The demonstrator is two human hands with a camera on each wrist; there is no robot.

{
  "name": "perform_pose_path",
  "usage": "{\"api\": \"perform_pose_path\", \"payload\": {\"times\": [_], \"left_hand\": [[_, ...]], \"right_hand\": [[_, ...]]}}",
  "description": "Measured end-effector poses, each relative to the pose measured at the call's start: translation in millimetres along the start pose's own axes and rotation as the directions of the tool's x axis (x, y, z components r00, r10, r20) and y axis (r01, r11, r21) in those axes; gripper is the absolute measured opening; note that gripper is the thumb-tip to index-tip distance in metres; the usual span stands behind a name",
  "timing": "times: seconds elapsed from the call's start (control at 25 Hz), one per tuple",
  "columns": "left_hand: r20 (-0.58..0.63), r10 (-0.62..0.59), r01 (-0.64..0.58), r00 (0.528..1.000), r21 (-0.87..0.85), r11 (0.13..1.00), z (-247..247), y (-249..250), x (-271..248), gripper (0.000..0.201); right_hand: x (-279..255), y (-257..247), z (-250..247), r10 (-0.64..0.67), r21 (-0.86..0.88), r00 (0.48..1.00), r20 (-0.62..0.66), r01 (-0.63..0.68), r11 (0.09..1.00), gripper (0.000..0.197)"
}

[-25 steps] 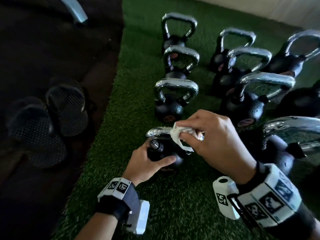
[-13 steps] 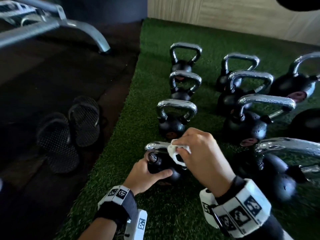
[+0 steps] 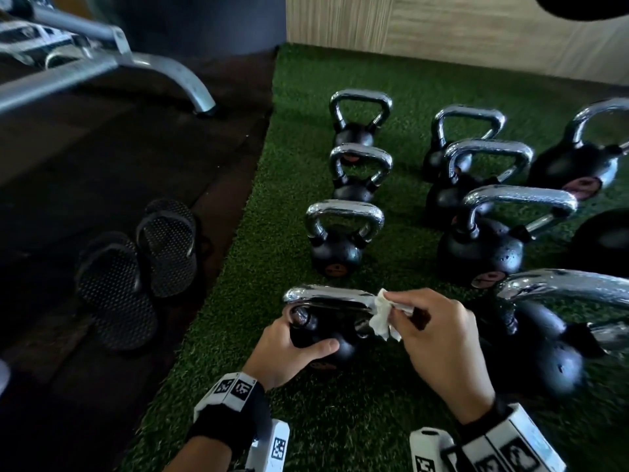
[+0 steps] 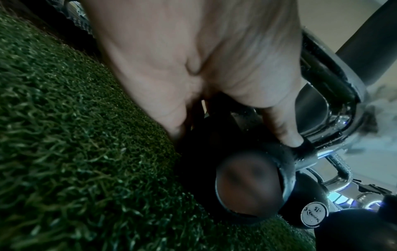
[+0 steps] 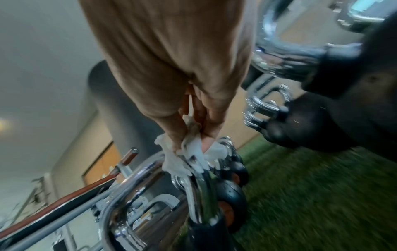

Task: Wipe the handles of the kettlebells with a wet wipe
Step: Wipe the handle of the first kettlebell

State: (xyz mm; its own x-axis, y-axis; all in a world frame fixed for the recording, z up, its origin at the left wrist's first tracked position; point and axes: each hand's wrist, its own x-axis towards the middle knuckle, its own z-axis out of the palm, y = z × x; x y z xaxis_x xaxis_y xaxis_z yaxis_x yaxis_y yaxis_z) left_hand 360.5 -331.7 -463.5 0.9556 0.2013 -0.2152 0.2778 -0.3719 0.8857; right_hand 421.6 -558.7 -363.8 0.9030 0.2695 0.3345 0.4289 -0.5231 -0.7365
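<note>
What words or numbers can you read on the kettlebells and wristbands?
Silver round badge on a kettlebell: has marks, too blurred and turned to read.
Reddish discs on the kettlebell bodies: marks too small to read.
Wristband squares: black-and-white patterns, no words.

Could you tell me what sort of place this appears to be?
Most likely a gym: rows of chrome-handled kettlebells stand on green artificial turf, with a metal equipment frame on the dark floor beside it.

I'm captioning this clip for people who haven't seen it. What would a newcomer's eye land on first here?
First, the rows of black kettlebells with chrome handles on the green turf. Then, front and centre, the right hand pinching a white wet wipe against the nearest kettlebell's handle, while the left hand grips its body. Dark slippers lie left.
</note>
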Motion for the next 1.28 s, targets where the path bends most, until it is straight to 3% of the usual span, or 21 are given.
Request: {"api": "perform_pose_path", "payload": {"times": [0.12, 0.24, 0.44, 0.52, 0.64, 0.68, 0.76, 0.84, 0.88, 0.96, 1.04, 1.12, 1.28], "left_hand": [[-0.015, -0.024, 0.024, 1.000, 0.001, 1.000, -0.1, 2.4, -0.5, 0.073], [-0.038, -0.054, 0.056, 0.998, 0.050, 0.997, -0.1, 4.1, -0.5, 0.074], [-0.068, -0.125, 0.131, 0.990, 0.091, 0.987, -4.6, 20.5, -7.4, 0.068], [-0.046, -0.169, 0.175, 0.985, 0.199, 0.964, -6.2, 29.6, -13.1, 0.064], [-0.095, -0.156, 0.182, 0.983, 0.442, 0.878, -14.3, 40.3, -34.9, 0.045], [-0.135, -0.121, 0.167, 0.983, 0.406, 0.898, -17.8, 44.4, -44.5, 0.036], [-0.097, -0.124, 0.124, 0.988, -0.009, 0.992, -19.4, 54.2, -60.6, 0.031], [0.143, -0.140, 0.189, 0.980, -0.441, 0.877, -13.8, 71.2, -71.8, 0.036], [0.234, -0.111, 0.222, 0.966, -0.525, 0.822, -11.1, 76.3, -74.0, 0.036], [0.328, -0.046, 0.238, 0.944, -0.575, 0.783, -10.7, 81.3, -78.2, 0.036], [0.341, -0.017, 0.225, 0.940, -0.583, 0.781, -16.2, 80.4, -80.6, 0.036], [0.314, -0.010, 0.206, 0.949, -0.597, 0.775, -24.0, 75.8, -82.3, 0.038], [0.165, 0.044, 0.076, 0.985, -0.656, 0.751, -34.4, 74.6, -82.6, 0.034]], "right_hand": [[-2.8, 25.8, 0.2, 0.165, 0.104, 0.983, 0.079, -0.173, 0.980, 0.025], [-6.0, 43.2, 8.5, 0.192, 0.185, 0.977, 0.097, -0.208, 0.961, 0.027], [-17.3, 57.6, 42.4, 0.389, 0.245, 0.901, 0.194, -0.428, 0.870, 0.043], [-21.0, 57.6, 42.9, 0.443, 0.243, 0.870, 0.217, -0.488, 0.838, 0.040], [-27.8, 48.4, 23.0, 0.428, 0.231, 0.814, 0.392, -0.538, 0.811, 0.019], [-29.6, 39.5, 15.3, 0.395, 0.240, 0.798, 0.455, -0.537, 0.809, 0.014], [-32.2, 16.3, 3.3, 0.283, 0.251, 0.803, 0.524, -0.463, 0.850, 0.021], [-33.1, -10.0, -3.2, 0.169, 0.238, 0.842, 0.512, -0.328, 0.914, 0.028], [-33.0, -21.3, -4.8, 0.119, 0.219, 0.871, 0.476, -0.248, 0.944, 0.028], [-31.8, -37.4, -5.0, 0.057, 0.166, 0.926, 0.374, -0.127, 0.978, 0.021], [-31.1, -43.0, -0.8, 0.024, 0.112, 0.957, 0.289, -0.058, 0.992, 0.023], [-29.6, -44.2, 4.5, -0.010, 0.081, 0.969, 0.245, -0.010, 0.997, 0.034], [-24.1, -25.4, 2.5, -0.061, 0.166, 0.948, 0.314, 0.008, 0.986, 0.070]]}}
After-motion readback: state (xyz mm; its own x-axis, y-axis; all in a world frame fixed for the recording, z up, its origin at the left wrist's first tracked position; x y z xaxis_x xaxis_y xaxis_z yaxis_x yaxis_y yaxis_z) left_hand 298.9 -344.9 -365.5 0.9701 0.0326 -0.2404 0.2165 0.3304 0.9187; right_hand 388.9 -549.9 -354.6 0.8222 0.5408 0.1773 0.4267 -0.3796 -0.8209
